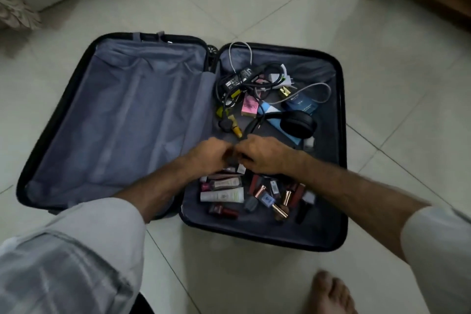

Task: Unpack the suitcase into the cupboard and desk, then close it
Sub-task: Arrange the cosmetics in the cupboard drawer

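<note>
**Inspector A:** We record the suitcase (pixel 122 120) lying open flat on the tiled floor (pixel 280 7). Its left half shows bare grey lining; the right half holds all the contents we can see.

**Inspector B:** Agreed. At the far end we note black chargers and cables (pixel 244 79), a pink box (pixel 249 107), a blue box (pixel 302 107) and black headphones (pixel 298 125). At the near end lies a scatter of cosmetics: a white tube (pixel 221 196), lipsticks (pixel 280 209) and small bottles.

**Inspector A:** The hands?

**Inspector B:** We find the left hand (pixel 209 154) and the right hand (pixel 262 157) meeting over the middle of the right half, fingers curled inward around something small and dark between them. The frame is blurred there; we cannot tell what it is, nor whether either hand truly holds it.

**Inspector A:** Our judgement of the step: gathering small items for carrying out. The unpacking is only part done, with much remaining.

**Inspector B:** We recommend gathering by kind. Tubes and lipsticks roll, so we would scoop several into both palms rather than pinch singly. Cables are tangled with the chargers; we would lift those as one bundle, loose ends tucked, lest a plug drag the perfume-like bottle (pixel 285 91) nearby.

**Inspector A:** We add that the shell should be checked bare before closing.
</note>
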